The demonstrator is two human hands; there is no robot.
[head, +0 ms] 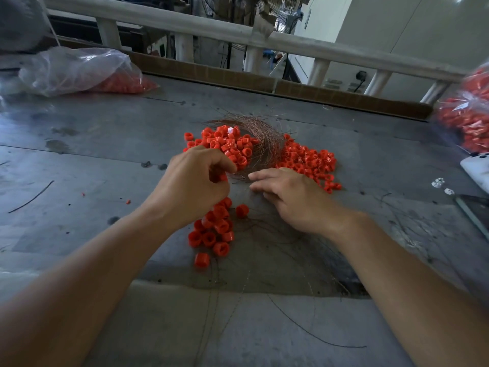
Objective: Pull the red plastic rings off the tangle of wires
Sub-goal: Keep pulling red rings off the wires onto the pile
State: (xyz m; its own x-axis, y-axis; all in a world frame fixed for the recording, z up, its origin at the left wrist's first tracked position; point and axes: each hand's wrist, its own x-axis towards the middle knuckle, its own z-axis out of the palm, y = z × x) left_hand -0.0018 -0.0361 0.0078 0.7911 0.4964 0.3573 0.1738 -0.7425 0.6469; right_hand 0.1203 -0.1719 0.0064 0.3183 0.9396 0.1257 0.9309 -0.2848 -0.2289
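A curved bundle of thin copper wires (264,136) lies in the middle of the grey table, threaded through a cluster of red plastic rings (230,144). My left hand (195,181) has its fingers curled round red rings at the near end of that cluster. My right hand (288,192) lies flat with straight fingers pressing the wire ends to the table. A loose pile of red rings (309,162) lies right of the wires. Another loose pile (214,231) sits below my left wrist.
A clear bag of red rings (79,70) lies at the far left, another bag (465,112) at the right edge. Stray dark wires (291,260) trail over the near table. A white object (476,168) and small white bits (439,182) sit at right. A railing (238,35) runs behind.
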